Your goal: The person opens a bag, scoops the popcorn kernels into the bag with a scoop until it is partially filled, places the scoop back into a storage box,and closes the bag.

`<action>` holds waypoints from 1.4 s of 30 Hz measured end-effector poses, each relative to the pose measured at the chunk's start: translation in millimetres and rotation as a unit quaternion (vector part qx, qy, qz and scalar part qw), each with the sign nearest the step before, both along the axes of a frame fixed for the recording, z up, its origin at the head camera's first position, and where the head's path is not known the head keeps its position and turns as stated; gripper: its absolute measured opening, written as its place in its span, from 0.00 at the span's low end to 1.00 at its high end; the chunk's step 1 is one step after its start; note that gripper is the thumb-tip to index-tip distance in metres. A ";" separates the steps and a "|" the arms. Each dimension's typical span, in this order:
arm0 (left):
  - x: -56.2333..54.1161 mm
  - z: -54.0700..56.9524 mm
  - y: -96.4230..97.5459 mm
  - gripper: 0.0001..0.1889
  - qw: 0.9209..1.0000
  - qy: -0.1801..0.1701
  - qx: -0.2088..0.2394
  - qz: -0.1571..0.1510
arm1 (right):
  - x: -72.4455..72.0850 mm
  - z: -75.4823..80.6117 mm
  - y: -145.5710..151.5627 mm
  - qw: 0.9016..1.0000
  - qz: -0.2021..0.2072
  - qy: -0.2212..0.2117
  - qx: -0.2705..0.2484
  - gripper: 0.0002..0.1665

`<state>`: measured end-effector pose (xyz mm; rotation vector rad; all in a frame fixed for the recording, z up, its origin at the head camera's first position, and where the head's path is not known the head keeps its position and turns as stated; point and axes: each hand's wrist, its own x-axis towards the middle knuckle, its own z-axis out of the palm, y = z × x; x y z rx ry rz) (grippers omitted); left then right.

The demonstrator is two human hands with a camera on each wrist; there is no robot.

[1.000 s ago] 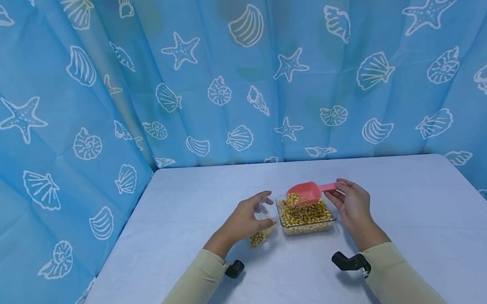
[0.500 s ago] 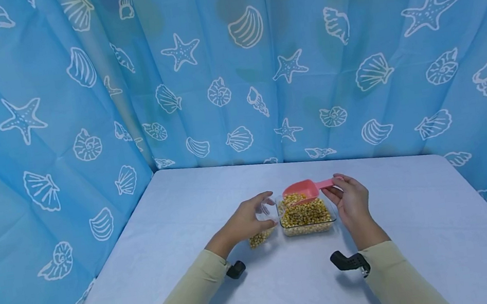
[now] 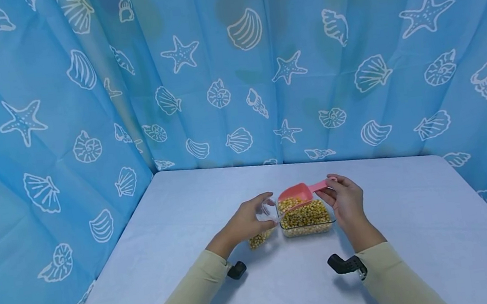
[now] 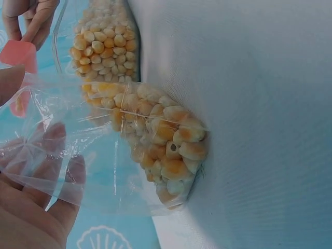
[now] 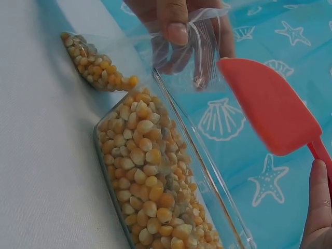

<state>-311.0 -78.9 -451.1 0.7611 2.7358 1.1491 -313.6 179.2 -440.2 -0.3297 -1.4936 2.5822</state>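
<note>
My left hand (image 3: 247, 219) holds a clear zip bag (image 4: 166, 140) by its mouth, thumb on the near side and fingers behind the film. Corn kernels fill the bag's lower part, which rests on the table. In my right hand (image 3: 347, 200) is a pink scoop (image 3: 295, 194), pinched by the end of its handle. The scoop carries kernels and is tilted down to the left, close to the bag's mouth. Below it stands a rectangular glass container (image 3: 308, 225) heaped with corn kernels (image 5: 150, 176), right beside the bag.
A white cloth covers the table (image 3: 291, 290). Blue curtains (image 3: 210, 47) with white seashell and starfish prints hang behind it and along its left side. A black wrist camera (image 3: 347, 263) sits under the right forearm, another (image 3: 237, 270) under the left.
The scoop has moved left over the container toward the bag's mouth, its handle end rising and its tip dipping. My left hand and the bag have stayed nearly still.
</note>
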 end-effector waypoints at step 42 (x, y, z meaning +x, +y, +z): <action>-1.7 -3.8 3.0 0.40 1.000 -0.004 -0.007 0.018 | 9.6 8.1 -15.7 0.983 0.000 0.091 0.157 0.14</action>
